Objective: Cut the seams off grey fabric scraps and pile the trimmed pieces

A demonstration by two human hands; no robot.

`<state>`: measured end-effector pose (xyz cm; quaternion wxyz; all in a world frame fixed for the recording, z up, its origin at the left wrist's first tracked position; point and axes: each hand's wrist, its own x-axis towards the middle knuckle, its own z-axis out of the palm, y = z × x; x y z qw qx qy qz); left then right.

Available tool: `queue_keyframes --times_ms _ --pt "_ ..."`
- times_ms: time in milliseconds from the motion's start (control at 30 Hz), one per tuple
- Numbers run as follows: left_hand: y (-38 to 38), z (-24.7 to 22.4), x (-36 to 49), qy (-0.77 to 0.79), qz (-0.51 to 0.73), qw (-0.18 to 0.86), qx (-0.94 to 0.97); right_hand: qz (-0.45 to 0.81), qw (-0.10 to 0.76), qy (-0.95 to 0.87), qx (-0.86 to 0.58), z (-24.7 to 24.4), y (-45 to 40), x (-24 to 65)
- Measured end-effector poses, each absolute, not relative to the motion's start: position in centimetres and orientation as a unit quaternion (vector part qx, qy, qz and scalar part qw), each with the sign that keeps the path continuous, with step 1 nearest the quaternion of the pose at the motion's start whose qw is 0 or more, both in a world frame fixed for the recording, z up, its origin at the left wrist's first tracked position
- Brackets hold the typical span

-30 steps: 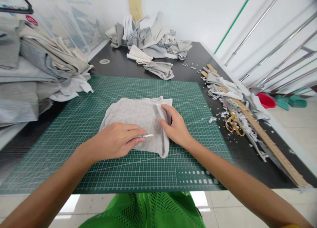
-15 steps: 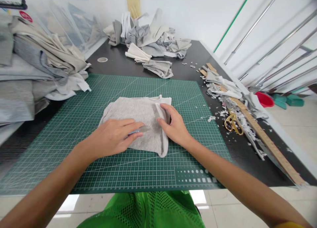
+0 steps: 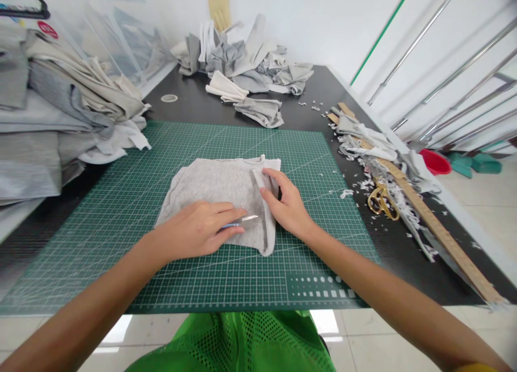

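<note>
A light grey piece of fabric (image 3: 226, 181) lies on the green cutting mat (image 3: 218, 280). Over its lower left part, my left hand (image 3: 202, 226) is closed on a small blue-handled blade (image 3: 250, 218), whose tip points right. At the fabric's right side my right hand (image 3: 285, 202) grips a turned-up fold between thumb and fingers. The blade tip is just left of that fold.
Grey and beige cloth is piled at the left (image 3: 60, 108) and at the back (image 3: 246, 54). On the right lie gold-handled scissors (image 3: 383, 201), a long wooden ruler (image 3: 436, 226) and fabric scraps. A white tape ring (image 3: 168, 98) is at the back left.
My left hand has moved right with the blade, bringing its tip closer to the fold. My right hand keeps its hold on the fabric.
</note>
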<state>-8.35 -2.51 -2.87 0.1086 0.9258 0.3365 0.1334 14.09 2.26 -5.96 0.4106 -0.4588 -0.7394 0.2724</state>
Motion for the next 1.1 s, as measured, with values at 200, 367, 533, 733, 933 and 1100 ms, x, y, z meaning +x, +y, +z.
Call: queue_keyframes --times_ms 200,367,533,733,933,1100 --pt "-2.5 -2.8 -8.6 0.340 0.160 0.084 0.923 0.273 0.410 -0.739 -0.459 -5.9 2.2 14.1" --pt "-2.1 -2.9 -8.4 0.388 0.144 0.067 0.908 0.268 0.409 -0.741 -0.460 -6.0 2.2 14.1" --pt "-1.6 -3.2 -8.9 0.443 0.143 0.021 0.885 0.268 0.408 -0.742 -0.461 -6.1 2.3 14.1" --pt "-1.4 -2.9 -9.1 0.442 0.150 0.021 0.884 0.267 0.407 -0.741 -0.462 -6.1 2.3 14.1" --pt "-0.9 -3.2 -9.1 0.478 0.148 0.004 0.866 0.268 0.407 -0.743 -0.458 -6.0 2.3 14.1" --pt "-0.5 -3.1 -10.6 0.488 0.164 -0.041 0.856 0.270 0.407 -0.741 -0.461 -6.0 2.2 14.1"
